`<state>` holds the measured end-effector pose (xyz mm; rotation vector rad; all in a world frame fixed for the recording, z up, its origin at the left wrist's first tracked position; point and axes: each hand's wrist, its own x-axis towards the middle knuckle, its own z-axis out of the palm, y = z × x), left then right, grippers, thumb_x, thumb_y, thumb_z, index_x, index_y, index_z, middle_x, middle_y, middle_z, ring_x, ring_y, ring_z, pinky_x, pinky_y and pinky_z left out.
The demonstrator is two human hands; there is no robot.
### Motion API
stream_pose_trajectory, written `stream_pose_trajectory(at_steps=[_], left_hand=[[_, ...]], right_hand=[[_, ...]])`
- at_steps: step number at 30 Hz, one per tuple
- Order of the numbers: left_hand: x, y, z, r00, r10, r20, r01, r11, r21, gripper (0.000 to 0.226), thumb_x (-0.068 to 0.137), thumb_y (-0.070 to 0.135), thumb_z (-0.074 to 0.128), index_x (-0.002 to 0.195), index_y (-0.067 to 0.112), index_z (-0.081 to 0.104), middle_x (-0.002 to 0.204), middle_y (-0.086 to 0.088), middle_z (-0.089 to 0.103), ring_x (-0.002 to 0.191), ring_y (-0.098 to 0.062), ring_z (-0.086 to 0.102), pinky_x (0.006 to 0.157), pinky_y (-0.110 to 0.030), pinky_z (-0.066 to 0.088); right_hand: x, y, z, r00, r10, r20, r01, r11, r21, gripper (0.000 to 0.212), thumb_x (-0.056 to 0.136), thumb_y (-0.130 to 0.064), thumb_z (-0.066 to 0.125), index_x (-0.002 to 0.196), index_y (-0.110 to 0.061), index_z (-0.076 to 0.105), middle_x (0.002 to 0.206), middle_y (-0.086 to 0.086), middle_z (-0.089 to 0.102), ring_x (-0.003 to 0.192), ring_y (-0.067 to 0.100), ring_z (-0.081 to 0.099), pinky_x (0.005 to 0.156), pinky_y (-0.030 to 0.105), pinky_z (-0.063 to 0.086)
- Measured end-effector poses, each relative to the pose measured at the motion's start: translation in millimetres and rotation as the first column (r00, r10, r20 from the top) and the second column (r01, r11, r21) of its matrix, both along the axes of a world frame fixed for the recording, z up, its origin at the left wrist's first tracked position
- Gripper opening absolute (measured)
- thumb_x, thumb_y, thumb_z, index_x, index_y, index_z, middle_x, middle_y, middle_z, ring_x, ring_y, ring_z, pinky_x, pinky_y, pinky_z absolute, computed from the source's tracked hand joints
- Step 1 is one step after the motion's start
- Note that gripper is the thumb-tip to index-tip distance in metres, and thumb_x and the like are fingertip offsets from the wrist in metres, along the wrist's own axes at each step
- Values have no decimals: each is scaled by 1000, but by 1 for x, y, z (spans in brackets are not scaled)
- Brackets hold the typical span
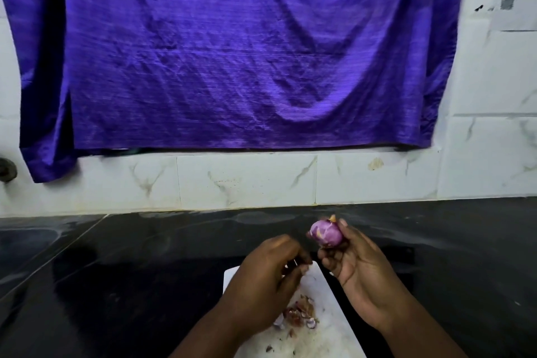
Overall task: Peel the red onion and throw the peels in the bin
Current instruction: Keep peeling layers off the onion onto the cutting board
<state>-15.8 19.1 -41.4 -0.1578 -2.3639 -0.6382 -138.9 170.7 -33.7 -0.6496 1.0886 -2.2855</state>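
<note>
A small red onion (325, 232), its purple flesh mostly bare, sits in the fingertips of my right hand (357, 270), held above the far end of a white cutting board (328, 325). My left hand (267, 279) hovers over the board with its fingers curled; a thin sliver shows at its fingertips, too small to identify. A heap of brown and purple peels (300, 312) lies on the board below my left hand. No bin is in view.
The board lies on a black stone counter (116, 285). Behind it rises a white marble-tiled wall (247, 180) with a purple cloth (232, 52) hanging over it. A round metal fitting (7, 168) is on the wall at far left.
</note>
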Motion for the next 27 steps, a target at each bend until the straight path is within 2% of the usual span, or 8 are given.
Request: stream_pose_trajectory(at_steps=[2, 6, 10, 13, 16, 19, 23, 27], left_hand=[[2, -1, 1, 1000, 15, -28, -14, 1000, 23, 21, 97, 17, 63, 103, 36, 66, 100, 21, 63, 97, -5, 62, 77, -12, 44], [5, 0, 6, 987, 60, -149, -46, 995, 93, 13, 94, 36, 71, 105, 37, 64, 102, 24, 60, 100, -4, 63, 78, -14, 46], [4, 0, 6, 984, 38, -175, -18, 993, 117, 39, 92, 44, 77, 127, 38, 62, 122, 26, 61, 118, -4, 62, 92, -23, 54], [1, 0, 6, 976, 30, -218, -14, 997, 76, 27, 93, 33, 78, 117, 35, 66, 117, 23, 62, 110, -6, 65, 88, -29, 57], [1, 0, 6, 966, 37, -257, -16, 996, 83, 20, 93, 30, 80, 109, 31, 68, 108, 20, 62, 100, -7, 66, 80, -24, 58], [1, 0, 6, 960, 39, -278, -20, 997, 71, 14, 93, 33, 76, 103, 27, 68, 103, 18, 61, 94, -6, 65, 76, -23, 57], [1, 1, 7, 963, 20, -267, 1, 997, 80, 16, 93, 39, 72, 93, 30, 59, 98, 17, 56, 87, -8, 61, 71, -23, 53], [1, 0, 7, 967, 23, -255, -6, 998, 69, 19, 94, 28, 74, 92, 34, 56, 98, 19, 55, 87, -8, 59, 72, -16, 48]], right_hand=[[2, -1, -2, 999, 35, -19, -35, 999, 31, 41, 88, -25, 63, 120, -1, 69, 103, 22, 73, 66, 20, 66, 54, 25, 57], [2, -1, -2, 996, 81, -25, -81, 996, 32, 41, 91, -21, 60, 124, 3, 65, 103, 22, 71, 68, 21, 67, 55, 26, 58], [6, -4, -1, 991, 128, -49, -125, 990, 65, 43, 93, -19, 58, 127, 6, 62, 108, 25, 70, 74, 22, 68, 57, 27, 59], [8, -4, -2, 985, 157, -67, -151, 984, 90, 42, 93, -21, 58, 127, 4, 64, 112, 28, 69, 77, 23, 68, 60, 28, 60], [8, -2, -1, 976, 168, -139, -151, 981, 124, 46, 91, -35, 71, 122, -2, 69, 105, 23, 72, 75, 21, 68, 61, 28, 60], [10, -1, -1, 960, 150, -237, -110, 979, 173, 63, 69, -51, 86, 114, -9, 75, 95, 16, 74, 71, 17, 66, 61, 27, 58], [11, -1, 0, 966, 114, -231, -79, 985, 153, 38, 86, -35, 70, 109, -7, 77, 97, 14, 76, 71, 14, 64, 61, 26, 55], [10, -3, -1, 984, 102, -148, -81, 987, 138, 38, 92, -25, 62, 118, 2, 71, 95, 16, 74, 67, 15, 62, 58, 25, 55]])
